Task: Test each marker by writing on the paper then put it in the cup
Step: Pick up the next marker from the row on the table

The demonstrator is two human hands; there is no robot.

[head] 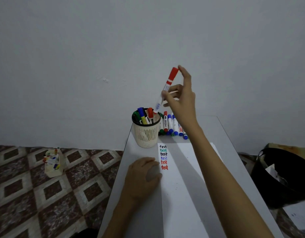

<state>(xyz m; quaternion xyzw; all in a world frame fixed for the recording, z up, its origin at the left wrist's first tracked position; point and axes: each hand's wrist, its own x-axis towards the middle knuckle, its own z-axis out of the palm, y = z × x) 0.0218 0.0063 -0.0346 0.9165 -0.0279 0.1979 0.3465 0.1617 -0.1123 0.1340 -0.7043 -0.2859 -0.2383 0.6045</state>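
While the left hand (pixel 143 176) rests, seemingly relaxed, on paper (pixel 182 189), right hand (pixel 181 98) pinches a red marker (pixel 169 81) over the cup (pixel 146 134).

A: Entry one, light level?
B: Dim, cool, even; plain grey painted wall (pixel 148 40) flat and matte. Source cannot be told.
A: Shadows?
B: Two broad soft diagonal bands on the white paper sheet (pixel 182 194); darker patch at the left hand (pixel 141 176).
A: Sharpness?
B: Centre fair, writing legible. Red-capped white marker (pixel 166 88) in the right hand (pixel 182 100) slightly blurred. Brown diamond-patterned floor tiles (pixel 28 194) soft; pale grey counter (pixel 220 134) edges splay, wide-angle.
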